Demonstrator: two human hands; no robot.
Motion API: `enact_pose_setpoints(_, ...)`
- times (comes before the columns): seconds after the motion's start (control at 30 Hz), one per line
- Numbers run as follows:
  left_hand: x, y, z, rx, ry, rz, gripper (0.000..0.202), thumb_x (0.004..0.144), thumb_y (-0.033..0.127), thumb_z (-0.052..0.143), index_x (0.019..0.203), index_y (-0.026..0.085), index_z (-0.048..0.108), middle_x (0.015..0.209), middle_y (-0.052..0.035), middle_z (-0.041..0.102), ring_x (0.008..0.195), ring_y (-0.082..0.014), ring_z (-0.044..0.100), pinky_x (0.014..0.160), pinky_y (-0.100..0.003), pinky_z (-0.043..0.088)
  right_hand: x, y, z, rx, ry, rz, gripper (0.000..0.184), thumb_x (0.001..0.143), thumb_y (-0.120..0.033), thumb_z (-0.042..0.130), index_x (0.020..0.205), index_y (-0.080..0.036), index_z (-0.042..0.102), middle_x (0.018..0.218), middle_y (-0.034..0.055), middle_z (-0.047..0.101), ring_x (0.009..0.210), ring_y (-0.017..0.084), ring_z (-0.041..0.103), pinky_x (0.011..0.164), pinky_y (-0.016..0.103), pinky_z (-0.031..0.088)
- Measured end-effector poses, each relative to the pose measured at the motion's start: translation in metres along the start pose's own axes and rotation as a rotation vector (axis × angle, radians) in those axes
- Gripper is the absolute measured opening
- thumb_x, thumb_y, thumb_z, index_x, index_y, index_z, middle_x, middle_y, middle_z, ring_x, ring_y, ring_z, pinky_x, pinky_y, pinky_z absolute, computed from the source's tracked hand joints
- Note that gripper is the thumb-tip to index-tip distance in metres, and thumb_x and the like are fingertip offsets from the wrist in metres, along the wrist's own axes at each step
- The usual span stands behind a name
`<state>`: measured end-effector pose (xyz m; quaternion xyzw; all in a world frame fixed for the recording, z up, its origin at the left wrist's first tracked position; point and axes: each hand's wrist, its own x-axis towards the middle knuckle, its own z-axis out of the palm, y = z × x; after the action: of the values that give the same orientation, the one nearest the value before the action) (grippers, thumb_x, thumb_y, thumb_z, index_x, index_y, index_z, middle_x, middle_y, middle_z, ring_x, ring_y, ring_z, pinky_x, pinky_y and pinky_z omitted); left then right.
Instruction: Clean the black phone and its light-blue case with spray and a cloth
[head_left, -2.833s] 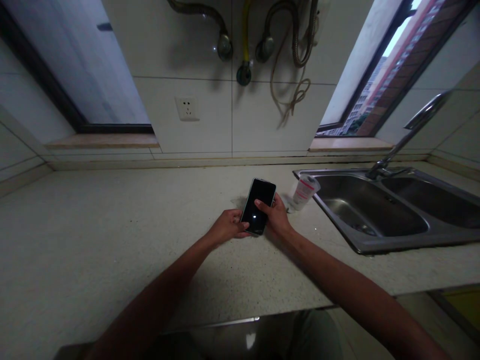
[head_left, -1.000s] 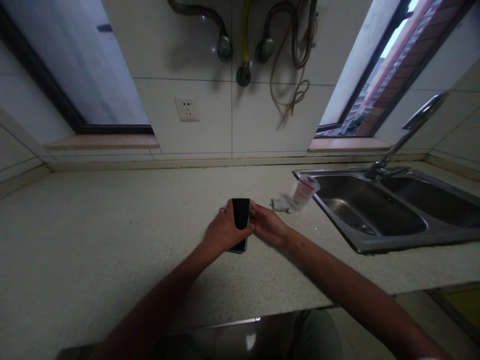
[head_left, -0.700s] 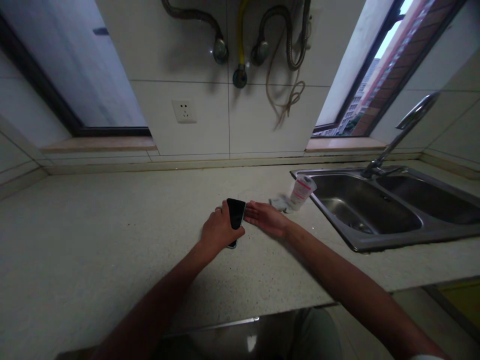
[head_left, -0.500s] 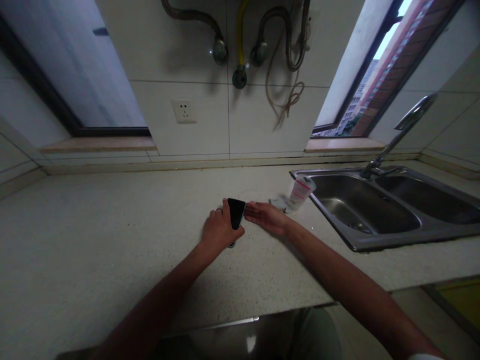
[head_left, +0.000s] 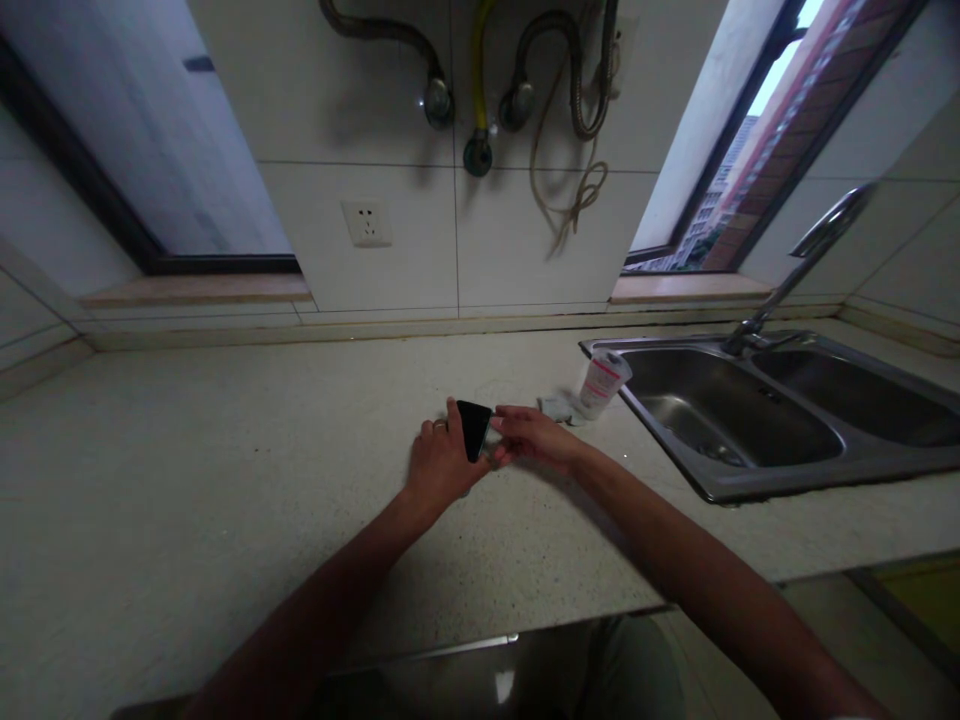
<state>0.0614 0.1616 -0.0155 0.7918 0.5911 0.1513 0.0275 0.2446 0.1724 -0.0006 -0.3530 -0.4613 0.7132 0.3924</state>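
Note:
A dark-screened smartphone (head_left: 474,430) is held tilted just above or against the countertop, in the middle of the view. My left hand (head_left: 439,455) is closed around its left side and lower end, with a ring on one finger. At the phone's right edge is my right hand (head_left: 532,438), its fingers bent and its thumb set apart below them. Those fingertips are at or very close to the edge; whether they press on it I cannot tell. The phone's back and lower end are mostly hidden by my left hand.
Beyond my right hand lie a crumpled greyish cloth or wipe (head_left: 559,409) and a tilted clear plastic cup (head_left: 602,382) with red print. A double steel sink (head_left: 701,488) with a faucet (head_left: 780,285) is on the right. Hoses and a socket (head_left: 367,224) are on the tiled wall.
My right hand's fingers were straighter and flat beside the phone; now they are bent, with the thumb showing below. The phone has shifted very slightly in my left hand's hold.

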Motion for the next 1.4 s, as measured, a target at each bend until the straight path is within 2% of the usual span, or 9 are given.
enact_pose_setpoints(0.1, 0.000, -0.001, 0.001, 0.014, -0.002, -0.001, 0.101, 0.080, 0.055, 0.062, 0.152, -0.003, 0.021, 0.122, -0.0299, 0.061, 0.113, -0.0390, 0.054, 0.094, -0.045, 0.043, -0.004, -0.004, 0.002, -0.030, -0.031, -0.003, 0.028, 0.080, -0.035, 0.079, 0.094, -0.016, 0.064, 0.068, 0.0025, 0.069, 0.054, 0.014, 0.067, 0.054, 0.025, 0.059)
enact_pose_setpoints(0.27, -0.001, 0.002, -0.004, 0.054, -0.010, -0.030, 0.090, 0.081, 0.044, 0.060, 0.151, -0.001, 0.027, 0.119, -0.0260, 0.063, 0.112, -0.0369, 0.054, 0.094, -0.044, 0.044, 0.000, -0.001, -0.004, -0.002, 0.181, -0.022, 0.041, 0.074, -0.027, 0.084, 0.108, -0.016, 0.064, 0.081, 0.0051, 0.071, 0.051, 0.014, 0.066, 0.050, 0.028, 0.059)
enact_pose_setpoints(0.53, -0.002, 0.002, -0.002, 0.074, -0.001, -0.020, 0.082, 0.084, 0.041, 0.056, 0.148, -0.003, 0.030, 0.119, -0.0274, 0.062, 0.109, -0.0376, 0.055, 0.089, -0.045, 0.046, 0.008, 0.004, -0.013, -0.068, 0.301, -0.054, 0.026, 0.075, -0.026, 0.082, 0.095, -0.017, 0.067, 0.086, 0.0051, 0.071, 0.048, 0.009, 0.062, 0.050, 0.025, 0.057)
enact_pose_setpoints(0.7, -0.002, 0.003, -0.007, 0.109, -0.029, -0.028, 0.083, 0.087, 0.052, 0.055, 0.149, 0.002, 0.032, 0.120, -0.0249, 0.063, 0.112, -0.0362, 0.055, 0.086, -0.042, 0.047, 0.013, 0.010, -0.015, -0.141, 0.283, -0.040, 0.025, 0.074, -0.030, 0.080, 0.091, -0.018, 0.066, 0.083, 0.0041, 0.069, 0.049, 0.009, 0.059, 0.050, 0.024, 0.053)
enact_pose_setpoints(0.8, 0.003, 0.000, -0.016, 0.079, 0.006, -0.058, 0.073, 0.092, 0.059, 0.046, 0.142, 0.006, 0.043, 0.120, -0.0224, 0.063, 0.109, -0.0338, 0.058, 0.083, -0.040, 0.047, 0.013, 0.012, -0.017, -0.349, 0.304, -0.065, 0.029, 0.082, -0.044, 0.069, 0.076, -0.017, 0.061, 0.068, 0.0018, 0.063, 0.046, 0.008, 0.052, 0.045, 0.022, 0.043)
enact_pose_setpoints(0.9, 0.016, -0.014, -0.027, 0.009, 0.041, -0.091, 0.048, 0.099, 0.049, 0.034, 0.109, 0.014, 0.065, 0.105, -0.0159, 0.068, 0.094, -0.0267, 0.063, 0.076, -0.035, 0.045, 0.012, 0.009, -0.024, -0.685, 0.400, -0.105, 0.052, 0.090, -0.060, 0.047, 0.056, -0.021, 0.042, 0.047, -0.0045, 0.040, 0.040, 0.008, 0.034, 0.041, 0.023, 0.026)
enact_pose_setpoints(1.03, 0.035, -0.045, -0.028, -0.053, 0.025, -0.165, 0.038, 0.095, 0.031, 0.035, 0.080, 0.018, 0.068, 0.083, -0.0087, 0.070, 0.074, -0.0199, 0.061, 0.067, -0.031, 0.038, 0.009, 0.002, -0.038, -0.920, 0.445, -0.115, 0.049, 0.087, -0.054, 0.046, 0.053, -0.023, 0.029, 0.048, -0.0061, 0.027, 0.045, 0.008, 0.025, 0.046, 0.026, 0.019)
enact_pose_setpoints(1.23, 0.044, -0.082, -0.012, -0.063, 0.051, -0.324, 0.034, 0.087, 0.034, 0.041, 0.066, 0.020, 0.064, 0.074, -0.0079, 0.068, 0.071, -0.0212, 0.060, 0.062, -0.031, 0.032, 0.011, 0.008, -0.040, -1.193, 0.495, -0.105, 0.042, 0.084, -0.041, 0.049, 0.049, -0.020, 0.039, 0.050, -0.0018, 0.035, 0.050, 0.012, 0.034, 0.053, 0.029, 0.018)
enact_pose_setpoints(1.4, 0.044, -0.083, -0.016, -0.079, 0.029, -0.371, 0.036, 0.088, 0.037, 0.039, 0.070, 0.020, 0.065, 0.079, -0.0101, 0.070, 0.076, -0.0244, 0.064, 0.065, -0.032, 0.037, 0.012, 0.013, -0.037, -1.405, 0.490, -0.085, 0.044, 0.090, -0.044, 0.046, 0.053, -0.019, 0.051, 0.053, 0.0006, 0.045, 0.051, 0.013, 0.040, 0.055, 0.029, 0.019)
